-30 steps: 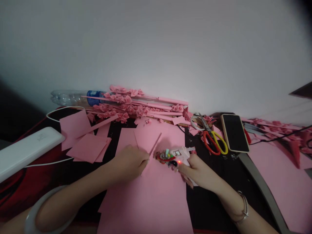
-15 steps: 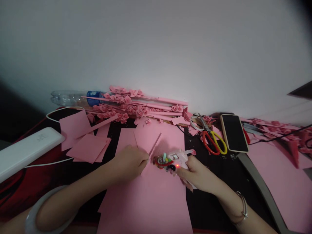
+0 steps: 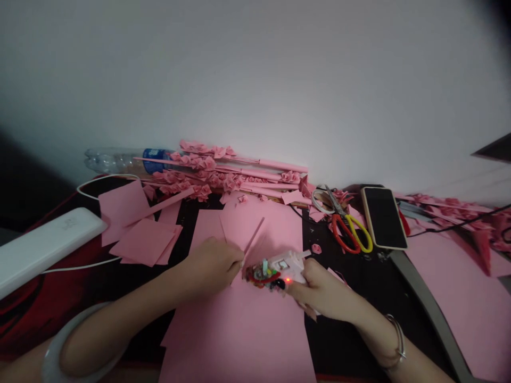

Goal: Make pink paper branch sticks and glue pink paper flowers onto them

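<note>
My left hand (image 3: 213, 266) is closed in a pinch on thin pink paper strips (image 3: 254, 235), above large pink sheets (image 3: 239, 335). My right hand (image 3: 325, 290) is wrapped round a white glue gun (image 3: 293, 264) with a glowing red light and a glue stick poking out of its rear. Colourful decorations (image 3: 262, 274) cover the gun's front, close to my left fingertips, and its tip is hidden. A small pink paper rose (image 3: 316, 248) lies on the dark table just beyond my right hand.
Pink paper flowers (image 3: 231, 182) and a plastic bottle (image 3: 115, 159) lie along the wall. Square papers (image 3: 143, 242) and a white device (image 3: 51, 247) are at left. Scissors (image 3: 345, 234), a phone (image 3: 385, 218) and another pink sheet (image 3: 463, 298) are at right.
My right hand has shifted the glue gun slightly left and toward me, bringing its decorated front nearer my left fingers. More of the small rose shows. My left hand stays nearly still.
</note>
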`<state>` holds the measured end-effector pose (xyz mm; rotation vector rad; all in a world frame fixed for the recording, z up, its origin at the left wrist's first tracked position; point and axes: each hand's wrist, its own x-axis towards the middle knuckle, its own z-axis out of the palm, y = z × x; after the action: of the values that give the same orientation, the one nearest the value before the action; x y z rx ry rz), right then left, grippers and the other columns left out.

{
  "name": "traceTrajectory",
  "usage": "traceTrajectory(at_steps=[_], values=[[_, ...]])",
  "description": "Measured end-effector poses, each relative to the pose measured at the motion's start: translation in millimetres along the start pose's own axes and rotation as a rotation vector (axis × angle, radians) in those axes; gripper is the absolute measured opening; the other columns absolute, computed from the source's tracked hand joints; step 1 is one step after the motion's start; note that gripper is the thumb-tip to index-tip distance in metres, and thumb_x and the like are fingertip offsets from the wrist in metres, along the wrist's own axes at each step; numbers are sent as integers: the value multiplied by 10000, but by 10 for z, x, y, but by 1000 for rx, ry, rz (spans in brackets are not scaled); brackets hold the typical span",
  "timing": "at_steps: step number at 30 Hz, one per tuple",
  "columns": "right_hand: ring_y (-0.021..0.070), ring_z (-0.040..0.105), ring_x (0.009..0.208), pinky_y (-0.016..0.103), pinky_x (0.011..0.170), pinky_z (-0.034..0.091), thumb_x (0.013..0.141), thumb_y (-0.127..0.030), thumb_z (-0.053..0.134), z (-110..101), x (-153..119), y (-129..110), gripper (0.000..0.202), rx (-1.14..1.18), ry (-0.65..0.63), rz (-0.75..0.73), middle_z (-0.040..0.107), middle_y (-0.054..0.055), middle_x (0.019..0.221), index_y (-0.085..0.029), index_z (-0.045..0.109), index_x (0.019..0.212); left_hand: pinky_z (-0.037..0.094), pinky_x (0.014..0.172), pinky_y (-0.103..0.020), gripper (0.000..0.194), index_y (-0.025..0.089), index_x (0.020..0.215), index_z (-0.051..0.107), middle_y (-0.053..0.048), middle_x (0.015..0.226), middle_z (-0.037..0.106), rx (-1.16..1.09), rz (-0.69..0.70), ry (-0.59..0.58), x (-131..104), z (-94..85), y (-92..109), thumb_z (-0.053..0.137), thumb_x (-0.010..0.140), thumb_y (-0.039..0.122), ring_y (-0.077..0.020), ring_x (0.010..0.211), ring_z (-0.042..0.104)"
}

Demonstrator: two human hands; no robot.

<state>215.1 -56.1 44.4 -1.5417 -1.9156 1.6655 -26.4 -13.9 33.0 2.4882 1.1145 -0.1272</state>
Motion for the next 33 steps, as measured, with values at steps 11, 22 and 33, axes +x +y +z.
traceTrajectory(at_steps=[11,22,33], values=[[55,405,344,148,356,303,858,-190,471,24,-17,-12,182,5,-20,-45,436,-96,406,-203,452,677,272,581,-305,262,176,623,483,-28,661,588,15,4,10,-6,21,-4,388,867,172,-162,604,491],[59,404,335,156,361,300,873,-225,462,-11,-16,-1,293,-36,14,-22,431,-82,382,-211,419,584,268,590,-306,269,177,625,479,-33,678,592,6,3,2,-5,20,-14,373,872,183,-166,619,487],[184,582,622,268,573,422,858,-300,503,-312,100,165,177,-527,753,-191,635,37,694,-163,587,786,231,580,-306,294,171,591,441,-5,631,540,-54,-11,6,-13,-8,2,366,875,179,-143,600,458]])
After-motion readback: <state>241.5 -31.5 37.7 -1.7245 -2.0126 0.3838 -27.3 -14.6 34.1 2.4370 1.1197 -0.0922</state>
